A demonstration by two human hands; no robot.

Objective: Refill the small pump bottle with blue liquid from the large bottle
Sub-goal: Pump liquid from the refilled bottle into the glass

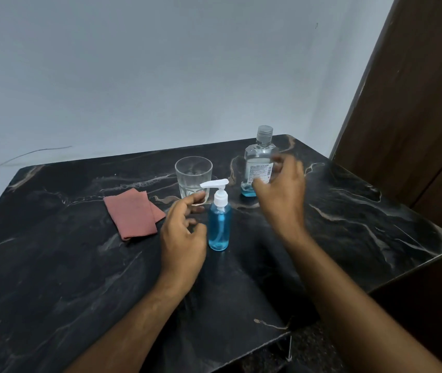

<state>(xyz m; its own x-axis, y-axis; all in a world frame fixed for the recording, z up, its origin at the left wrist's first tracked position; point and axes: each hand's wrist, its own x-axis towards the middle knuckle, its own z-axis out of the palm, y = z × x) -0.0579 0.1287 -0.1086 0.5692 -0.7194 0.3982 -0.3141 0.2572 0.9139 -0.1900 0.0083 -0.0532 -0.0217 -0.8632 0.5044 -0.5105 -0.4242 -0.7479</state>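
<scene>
Both hands empty: left hand point(183, 235) loosely curled beside pump bottle point(219, 224), mid-table; right hand point(281, 189), blurred, spread before capped large bottle point(258, 162) near far edge. Looks pre-pour or finished. If pre-pour: unscrew pump.

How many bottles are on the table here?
2: the small pump bottle stands between the hands, and the large bottle stands farther back, partly behind the right hand.

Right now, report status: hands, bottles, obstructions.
Left hand open beside small pump bottle. Right hand open, blurred, before capped large bottle. Pump on. Glass tumbler just behind.
</scene>
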